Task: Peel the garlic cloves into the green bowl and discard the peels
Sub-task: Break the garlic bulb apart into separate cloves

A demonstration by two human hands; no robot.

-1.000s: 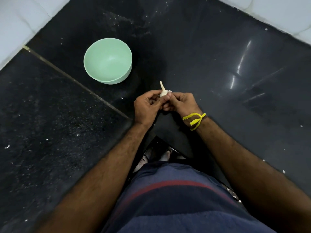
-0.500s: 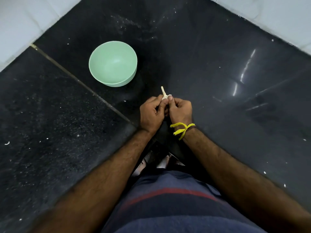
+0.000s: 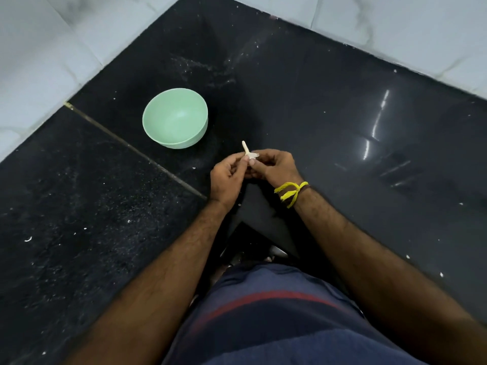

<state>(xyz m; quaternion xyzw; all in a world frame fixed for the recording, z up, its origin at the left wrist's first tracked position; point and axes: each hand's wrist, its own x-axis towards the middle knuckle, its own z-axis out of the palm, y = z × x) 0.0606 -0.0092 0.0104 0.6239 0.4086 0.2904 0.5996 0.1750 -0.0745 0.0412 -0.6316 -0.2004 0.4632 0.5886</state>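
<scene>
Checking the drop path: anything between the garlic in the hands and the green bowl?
Nothing visible. The garlic, pinched by left hand and right hand, has only bare black counter between it and the green bowl.

Your desk (image 3: pixel 329 122) looks like polished black stone, glossy enough at your right to mirror the lights, while the slab at your left is speckled and duller. The green bowl (image 3: pixel 175 118) has a smooth, matt, plastic-like finish. Pale glossy tiles (image 3: pixel 39 56) border the stone, and yellow thread (image 3: pixel 290 192) wraps your wrist.
</scene>
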